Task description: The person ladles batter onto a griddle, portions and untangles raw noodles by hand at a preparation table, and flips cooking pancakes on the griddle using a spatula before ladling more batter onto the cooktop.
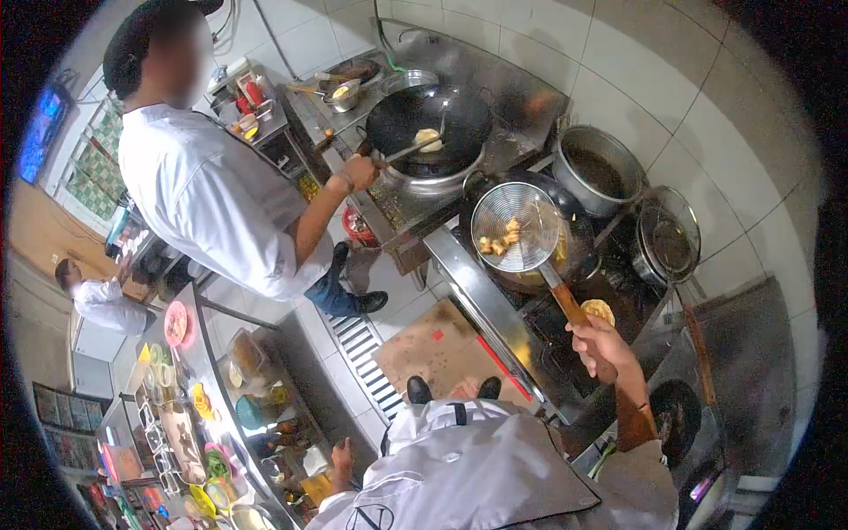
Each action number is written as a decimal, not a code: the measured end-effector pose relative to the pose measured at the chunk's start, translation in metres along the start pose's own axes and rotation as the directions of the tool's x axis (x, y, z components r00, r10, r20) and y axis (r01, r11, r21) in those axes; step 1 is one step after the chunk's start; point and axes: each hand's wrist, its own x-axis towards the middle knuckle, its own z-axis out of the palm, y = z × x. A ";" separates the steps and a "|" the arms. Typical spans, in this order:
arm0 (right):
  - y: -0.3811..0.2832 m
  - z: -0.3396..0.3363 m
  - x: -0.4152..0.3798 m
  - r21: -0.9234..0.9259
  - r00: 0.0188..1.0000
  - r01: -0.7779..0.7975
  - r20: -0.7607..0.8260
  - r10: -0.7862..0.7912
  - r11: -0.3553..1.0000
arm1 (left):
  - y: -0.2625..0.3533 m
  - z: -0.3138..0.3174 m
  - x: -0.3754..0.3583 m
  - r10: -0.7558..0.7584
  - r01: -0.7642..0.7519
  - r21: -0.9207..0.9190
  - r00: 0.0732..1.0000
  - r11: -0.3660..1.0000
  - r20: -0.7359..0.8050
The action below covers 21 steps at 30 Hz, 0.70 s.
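My right hand point(601, 347) is closed round the wooden handle of a round wire strainer point(515, 227). Several browned fried pieces point(501, 240) lie in the strainer's mesh. The strainer is over a dark wok point(574, 252) on the stove, which holds liquid and some yellowish food. Low beside my body, away from the stove, is my left hand point(343, 456); it is small in view and its fingers are hard to make out. Just beyond my right hand is a round golden item point(598, 311).
A co-worker point(212, 194) in white stands at the left, stirring pale food in a large black wok point(428, 124). A metal pot point(601, 168) and another strainer point(669, 234) are at the back right. A counter point(208, 353) with ingredients runs along the left; another person point(106, 300) is farther off.
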 end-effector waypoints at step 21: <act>-0.010 -0.052 -0.144 0.260 0.980 0.197 -0.077 -0.183 0.945 | 0.062 0.036 0.057 -0.223 0.084 0.333 0.887 0.939 0.404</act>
